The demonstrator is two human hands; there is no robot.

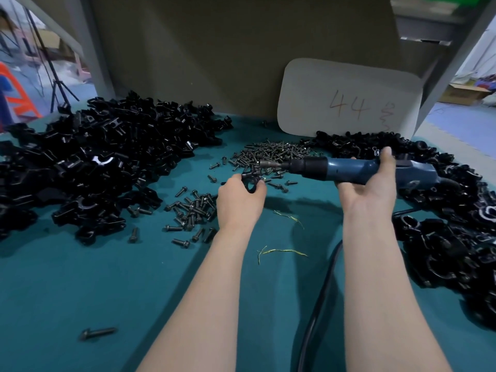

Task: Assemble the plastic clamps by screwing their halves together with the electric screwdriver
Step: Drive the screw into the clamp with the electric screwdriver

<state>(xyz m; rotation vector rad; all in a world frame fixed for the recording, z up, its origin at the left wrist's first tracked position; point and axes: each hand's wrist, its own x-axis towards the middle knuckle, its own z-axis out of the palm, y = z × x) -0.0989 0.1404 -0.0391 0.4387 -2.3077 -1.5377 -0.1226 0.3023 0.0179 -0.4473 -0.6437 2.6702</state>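
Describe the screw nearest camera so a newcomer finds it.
Start at the black clamp pile on the left of the teal table. Nearer the camera, the lone screw lies on bare cloth, well apart from the scattered screws.

Only one view for us here, a wide-angle head cam. We're sat right over the near edge of the bench (80, 277), looking forward and down across it to the tan back board (214, 49). Pretty close in: the left hand (236, 200) and right hand (367, 189) land about mid-frame, forearms stretching up from the bottom edge.
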